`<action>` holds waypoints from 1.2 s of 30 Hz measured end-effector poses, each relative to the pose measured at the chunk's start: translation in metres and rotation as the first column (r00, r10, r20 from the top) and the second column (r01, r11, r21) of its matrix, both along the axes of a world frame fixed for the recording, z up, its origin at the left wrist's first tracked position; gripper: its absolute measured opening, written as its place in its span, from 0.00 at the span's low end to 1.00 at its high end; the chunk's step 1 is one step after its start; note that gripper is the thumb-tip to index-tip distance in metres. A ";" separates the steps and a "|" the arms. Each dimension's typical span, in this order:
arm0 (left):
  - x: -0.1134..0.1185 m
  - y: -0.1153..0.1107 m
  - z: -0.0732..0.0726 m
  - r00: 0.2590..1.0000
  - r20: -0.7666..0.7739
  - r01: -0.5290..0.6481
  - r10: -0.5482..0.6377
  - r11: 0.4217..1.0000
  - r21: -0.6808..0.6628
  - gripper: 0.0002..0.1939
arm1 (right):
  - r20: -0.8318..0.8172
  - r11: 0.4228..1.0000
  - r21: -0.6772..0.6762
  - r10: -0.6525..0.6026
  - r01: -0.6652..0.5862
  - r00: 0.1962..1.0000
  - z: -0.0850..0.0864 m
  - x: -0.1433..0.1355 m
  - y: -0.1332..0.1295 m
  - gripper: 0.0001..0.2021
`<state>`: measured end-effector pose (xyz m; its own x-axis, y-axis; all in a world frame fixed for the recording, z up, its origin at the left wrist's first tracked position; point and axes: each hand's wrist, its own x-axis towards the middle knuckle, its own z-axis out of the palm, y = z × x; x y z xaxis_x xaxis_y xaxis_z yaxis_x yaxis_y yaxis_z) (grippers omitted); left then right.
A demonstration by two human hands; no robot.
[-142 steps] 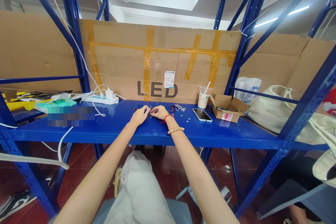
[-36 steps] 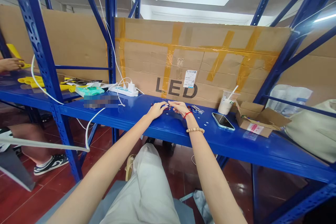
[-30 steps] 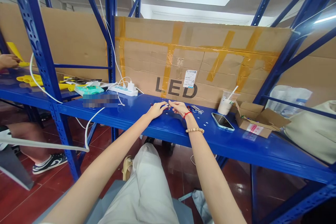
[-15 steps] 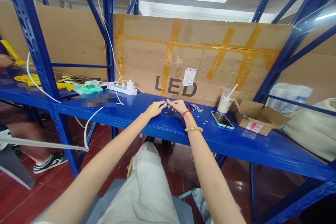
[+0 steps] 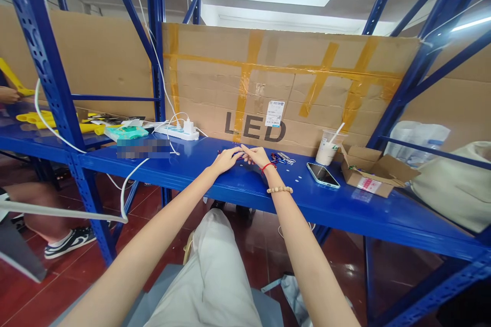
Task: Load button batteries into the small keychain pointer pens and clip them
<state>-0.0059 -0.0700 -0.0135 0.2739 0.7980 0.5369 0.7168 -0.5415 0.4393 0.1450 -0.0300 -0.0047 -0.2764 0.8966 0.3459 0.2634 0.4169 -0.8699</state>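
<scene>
My left hand (image 5: 226, 160) and my right hand (image 5: 258, 157) meet above the blue shelf top (image 5: 199, 163). Their fingertips touch, and both hands look closed in a pinch. Whatever lies between the fingers is too small to make out. A red string and a beaded bracelet (image 5: 280, 190) circle my right wrist. Just right of that hand lies a small group of shiny metal pieces (image 5: 286, 158) with some red and dark parts; their kind is unclear. A small dark red bit shows behind my left hand.
To the right are a phone (image 5: 322, 174), a cup with a straw (image 5: 328, 148), an open cardboard box (image 5: 370, 171) and a pale bag (image 5: 456, 184). A power strip (image 5: 178, 132) with cables sits left. Cardboard (image 5: 207, 82) stands behind. Another person's hand (image 5: 8, 95) is far left.
The view has shifted slightly. My fingertips have drawn closer together, and a small shiny bit seen between them before is now hidden.
</scene>
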 end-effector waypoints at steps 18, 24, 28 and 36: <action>-0.006 0.009 -0.004 0.998 0.047 0.033 -0.036 0.997 0.066 0.14 | 0.089 0.968 0.252 -0.027 0.004 0.996 -0.002 0.010 0.000 0.18; -0.006 0.005 -0.001 0.998 0.039 0.051 -0.056 0.992 0.116 0.16 | 0.107 0.971 0.238 -0.042 0.016 0.993 0.003 0.008 -0.005 0.19; -0.007 0.006 -0.002 0.999 0.015 0.032 -0.034 0.991 0.132 0.15 | 0.137 0.978 0.204 -0.065 0.036 0.988 0.004 0.008 -0.007 0.20; -0.008 0.009 -0.004 0.996 0.072 0.054 -0.062 0.993 0.104 0.13 | 0.132 0.997 0.042 -0.066 0.061 0.989 0.002 0.005 -0.006 0.22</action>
